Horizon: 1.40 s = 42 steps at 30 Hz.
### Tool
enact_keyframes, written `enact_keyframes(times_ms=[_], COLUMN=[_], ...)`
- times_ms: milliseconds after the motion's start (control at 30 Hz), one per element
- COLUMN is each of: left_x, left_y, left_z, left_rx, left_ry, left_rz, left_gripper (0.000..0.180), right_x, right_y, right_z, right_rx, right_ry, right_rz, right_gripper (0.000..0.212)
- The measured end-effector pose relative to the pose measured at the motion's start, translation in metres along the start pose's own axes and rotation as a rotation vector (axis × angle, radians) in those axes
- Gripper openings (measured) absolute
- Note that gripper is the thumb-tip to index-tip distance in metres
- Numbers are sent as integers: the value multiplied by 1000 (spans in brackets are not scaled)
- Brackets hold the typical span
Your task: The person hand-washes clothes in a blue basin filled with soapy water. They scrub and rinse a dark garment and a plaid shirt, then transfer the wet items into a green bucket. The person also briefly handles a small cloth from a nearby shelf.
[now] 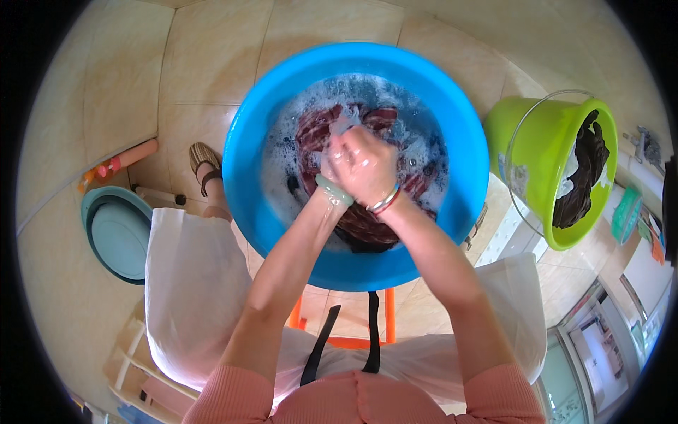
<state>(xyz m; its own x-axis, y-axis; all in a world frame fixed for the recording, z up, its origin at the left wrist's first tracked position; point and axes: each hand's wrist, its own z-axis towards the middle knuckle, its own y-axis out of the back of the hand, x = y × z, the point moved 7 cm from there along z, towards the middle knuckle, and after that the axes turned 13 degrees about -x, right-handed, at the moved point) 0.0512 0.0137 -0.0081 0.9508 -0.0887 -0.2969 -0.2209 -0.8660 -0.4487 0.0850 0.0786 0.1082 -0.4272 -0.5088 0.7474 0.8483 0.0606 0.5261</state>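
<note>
Dark red patterned garments (360, 226) lie in sudsy water inside a large blue basin (462, 155), right in front of me. Over the middle of the water my two hands are pressed together, with a pale wet cloth (345, 121) bunched between them and poking out at the far side. My right hand (364, 166) is on top, its fingers curled closed round the cloth. My left hand (327, 168), below a pale green bangle (334, 191), is closed against it, its fingers mostly covered by the right one. Soap foam coats both hands.
A lime green bucket (519, 131) with dark cloth (586, 166) inside tilts at the right. Left of my knee leans a teal basin (120, 237), near an orange-pink bottle (134, 152). Below the blue basin an orange stand (390, 314) shows. My sandalled foot (206, 166) rests beside it.
</note>
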Motion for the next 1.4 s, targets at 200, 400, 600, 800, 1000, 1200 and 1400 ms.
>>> enact_keyframes(times_ms=[200,400,600,800,1000,1200,1400], left_x=[-9,-24,-8,-24,-4,8,-17], left_y=[-12,21,34,-29,-33,-5,-17], left_z=[0,62,96,25,-34,-60,-95], left_rx=[-145,-67,-232,194,368,-23,-195], left_ry=[-33,-64,31,175,373,162,-358], left_rz=[247,477,553,308,7,-157,398], left_gripper=[52,65,49,56,36,30,25], right_x=[-146,-161,-161,12,91,46,-79], right_y=[8,8,-2,14,17,23,48], right_z=[-24,-81,-50,-39,-31,7,-52], right_rx=[91,314,87,323,216,44,570], right_ry=[-413,-68,-527,-120,194,-89,-594], right_rz=[-355,-516,-470,111,25,-35,-372], right_gripper=[35,42,28,14,24,22,36])
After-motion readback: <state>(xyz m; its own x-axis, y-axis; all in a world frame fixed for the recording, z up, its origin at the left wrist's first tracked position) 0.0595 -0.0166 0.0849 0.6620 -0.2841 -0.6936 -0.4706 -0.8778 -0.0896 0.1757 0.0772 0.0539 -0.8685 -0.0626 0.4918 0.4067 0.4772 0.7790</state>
